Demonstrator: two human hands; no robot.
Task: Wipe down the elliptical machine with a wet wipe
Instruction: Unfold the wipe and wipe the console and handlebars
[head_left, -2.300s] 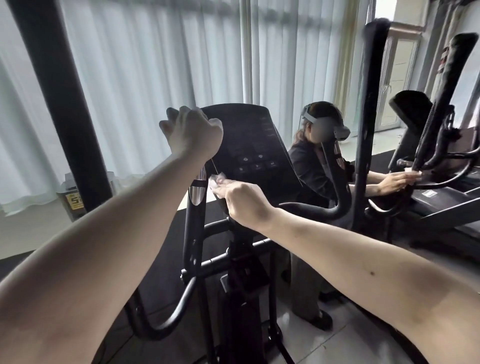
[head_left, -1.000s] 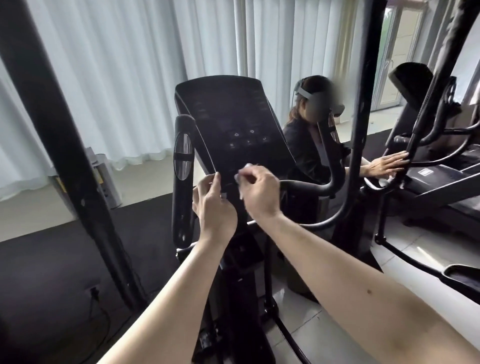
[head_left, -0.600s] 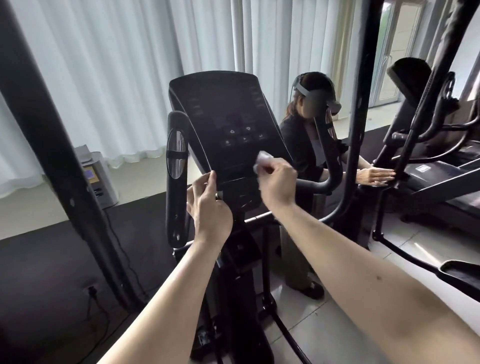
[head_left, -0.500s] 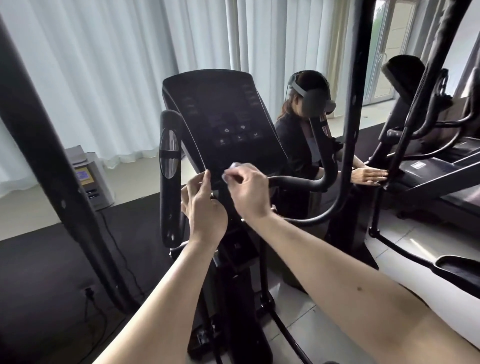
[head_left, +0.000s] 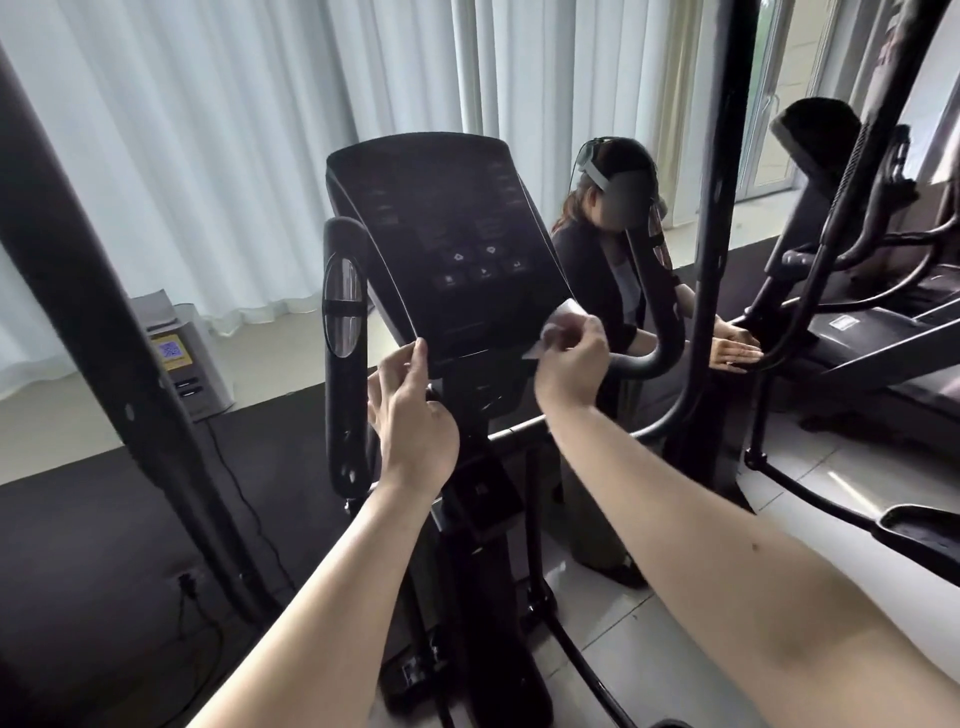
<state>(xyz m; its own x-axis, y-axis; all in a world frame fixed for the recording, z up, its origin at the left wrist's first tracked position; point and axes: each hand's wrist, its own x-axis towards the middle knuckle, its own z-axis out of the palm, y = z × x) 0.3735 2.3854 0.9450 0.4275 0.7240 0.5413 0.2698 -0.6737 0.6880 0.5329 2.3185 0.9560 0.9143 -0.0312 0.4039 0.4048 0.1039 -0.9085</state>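
No brand name can be read on the black elliptical machine (head_left: 488, 571). Its glossy black console panel (head_left: 447, 234), a rounded rectangle, shows only pale icons and small buttons in its lower half, with faint print above them too blurred to make out. The only other markings are a yellow sticker with a blue QR-style square on the small grey box-shaped unit (head_left: 182, 353), which stands on the floor by the white pleated curtains (head_left: 208, 130), and a small white label on the neighbouring black exercise machine (head_left: 857, 332); neither is legible. The small white wet wipe (head_left: 558, 325) is at the console's lower right corner, lying against the panel's edge there. It is pinched between the thumb and fingers of the right hand (head_left: 571, 364), which sits just below and to the right of that corner. Part of the wipe sticks up above the fingertips and part pokes out to their left. The left hand (head_left: 410, 415) holds nothing: its fingers reach up fairly straight and close together, the index tip touching the console's lower left corner, just beside the black upright grip with an oval silver sensor plate (head_left: 343, 306). The two hands are apart, with the console's lower edge between them. Beyond the console's right edge a second person in a dark top and a head-worn headset (head_left: 597, 270) lays a flat hand on the neighbouring machine.
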